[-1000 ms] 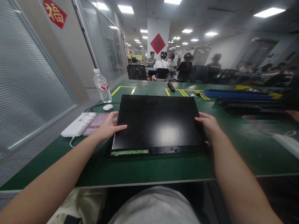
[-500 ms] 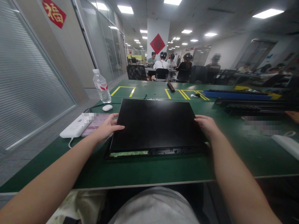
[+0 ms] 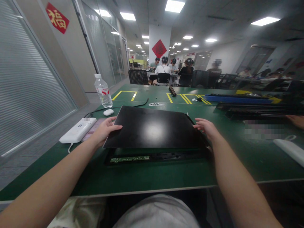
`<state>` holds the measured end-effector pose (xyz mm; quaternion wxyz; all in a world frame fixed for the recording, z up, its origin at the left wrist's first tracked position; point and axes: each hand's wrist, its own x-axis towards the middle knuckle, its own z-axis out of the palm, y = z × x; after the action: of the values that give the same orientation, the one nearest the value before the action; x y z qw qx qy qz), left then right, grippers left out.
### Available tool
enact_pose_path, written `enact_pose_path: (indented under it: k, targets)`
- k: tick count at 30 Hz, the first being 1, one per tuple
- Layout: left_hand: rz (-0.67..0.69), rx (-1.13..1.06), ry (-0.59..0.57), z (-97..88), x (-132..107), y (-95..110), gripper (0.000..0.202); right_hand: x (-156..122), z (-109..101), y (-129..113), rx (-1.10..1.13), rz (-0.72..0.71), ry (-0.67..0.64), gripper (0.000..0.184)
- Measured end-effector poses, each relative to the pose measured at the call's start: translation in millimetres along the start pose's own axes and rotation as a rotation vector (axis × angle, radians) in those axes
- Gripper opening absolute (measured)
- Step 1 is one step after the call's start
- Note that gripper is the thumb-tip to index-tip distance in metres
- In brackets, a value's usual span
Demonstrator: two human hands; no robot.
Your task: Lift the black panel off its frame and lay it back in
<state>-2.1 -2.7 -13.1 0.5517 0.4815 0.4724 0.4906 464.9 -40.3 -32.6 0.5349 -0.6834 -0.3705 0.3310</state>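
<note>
A large flat black panel (image 3: 152, 126) lies in front of me on the green table (image 3: 142, 171). My left hand (image 3: 104, 129) grips its left edge, thumb on top. My right hand (image 3: 206, 126) holds its right edge, fingers curled round the rim. The panel's near edge sits raised above a black frame (image 3: 156, 156) beneath it. A green circuit strip (image 3: 129, 159) shows along the front of that frame.
A white power strip (image 3: 77, 134) and a phone lie left of the panel, with a white mouse (image 3: 108, 112) and a water bottle (image 3: 103, 91) behind. Black and blue trays (image 3: 239, 99) stand at the right. Another person's hand (image 3: 295, 120) shows at the far right. People sit at tables beyond.
The panel has tipped from steeply raised at its far side to nearly flat, its near edge now lifted off the frame. Both hands stayed on its side edges.
</note>
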Motion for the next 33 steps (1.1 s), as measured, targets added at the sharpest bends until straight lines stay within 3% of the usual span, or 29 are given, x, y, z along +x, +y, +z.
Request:
enact_pose_path:
  k: [7,19,33]
  targets:
    - [0.034,-0.016,0.021,-5.4,3.4,-5.7,0.063,-5.7,6.3,-6.9,0.011,0.014,0.000,0.026]
    - [-0.048,-0.080,-0.075,4.1,-4.6,-4.3,0.066,-4.9,4.8,-5.3,-0.037,-0.011,0.051,0.014]
    - [-0.056,-0.073,-0.070,5.5,-5.2,-3.1,0.063,-6.9,4.7,-6.2,-0.041,-0.022,0.047,0.017]
